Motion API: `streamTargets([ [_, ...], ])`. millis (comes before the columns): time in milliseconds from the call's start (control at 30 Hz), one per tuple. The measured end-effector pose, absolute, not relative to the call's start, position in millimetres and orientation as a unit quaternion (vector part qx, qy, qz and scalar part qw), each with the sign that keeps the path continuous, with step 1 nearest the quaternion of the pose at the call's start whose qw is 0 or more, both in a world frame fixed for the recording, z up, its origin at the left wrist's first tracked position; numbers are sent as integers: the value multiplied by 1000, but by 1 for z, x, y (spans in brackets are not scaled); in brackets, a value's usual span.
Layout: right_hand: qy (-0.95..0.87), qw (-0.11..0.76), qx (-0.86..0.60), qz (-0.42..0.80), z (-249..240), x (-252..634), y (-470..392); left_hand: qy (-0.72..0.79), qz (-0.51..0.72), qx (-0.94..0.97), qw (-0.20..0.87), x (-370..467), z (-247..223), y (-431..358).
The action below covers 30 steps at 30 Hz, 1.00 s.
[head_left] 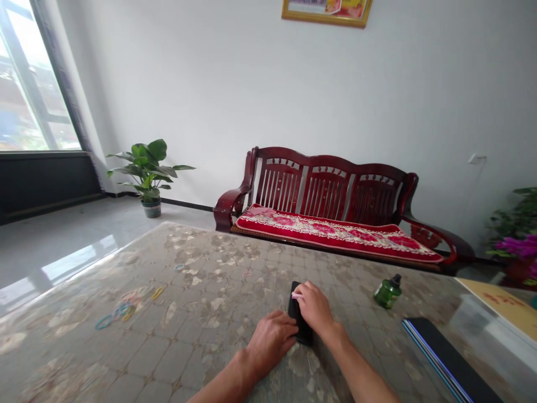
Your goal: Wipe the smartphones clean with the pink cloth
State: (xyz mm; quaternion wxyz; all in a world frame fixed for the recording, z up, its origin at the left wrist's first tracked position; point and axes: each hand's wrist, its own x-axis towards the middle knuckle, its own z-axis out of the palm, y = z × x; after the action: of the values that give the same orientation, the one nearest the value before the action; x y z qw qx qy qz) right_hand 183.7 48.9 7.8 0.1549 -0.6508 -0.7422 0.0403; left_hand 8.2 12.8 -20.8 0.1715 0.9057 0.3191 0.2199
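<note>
A slim black oblong object (305,331), perhaps a phone or a case, lies lengthwise away from me on the patterned tablecloth (201,347). My left hand (272,337) is at its near left edge, fingers bent together and gripping it. Over its far half is my right hand (314,305), with thumb and fingers pinched on a small pale pink band (297,295). The hands partly hide the object's top. To the left lie several coloured bands (123,309), with a yellow band (157,293) and a light blue band (179,267) apart from them.
A green bottle (387,292) with a black cap stands at right. Near it are a stack of dark folders (448,358) and a clear plastic box (482,322) under a tan sheet (503,302). Beyond the table are a wooden bench (325,187) and a potted plant (151,208).
</note>
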Motion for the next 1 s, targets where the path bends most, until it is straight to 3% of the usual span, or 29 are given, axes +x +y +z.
streamTargets([
  [133,-773,154,-612,55,8,180,49,314,213,911,160,9,-19,9],
  [767,-705,129,-697,5,7,191,72,288,259,914,124,15,-37,15],
  [1000,-746,135,-651,22,2,182,69,294,253,912,136,15,-36,14],
])
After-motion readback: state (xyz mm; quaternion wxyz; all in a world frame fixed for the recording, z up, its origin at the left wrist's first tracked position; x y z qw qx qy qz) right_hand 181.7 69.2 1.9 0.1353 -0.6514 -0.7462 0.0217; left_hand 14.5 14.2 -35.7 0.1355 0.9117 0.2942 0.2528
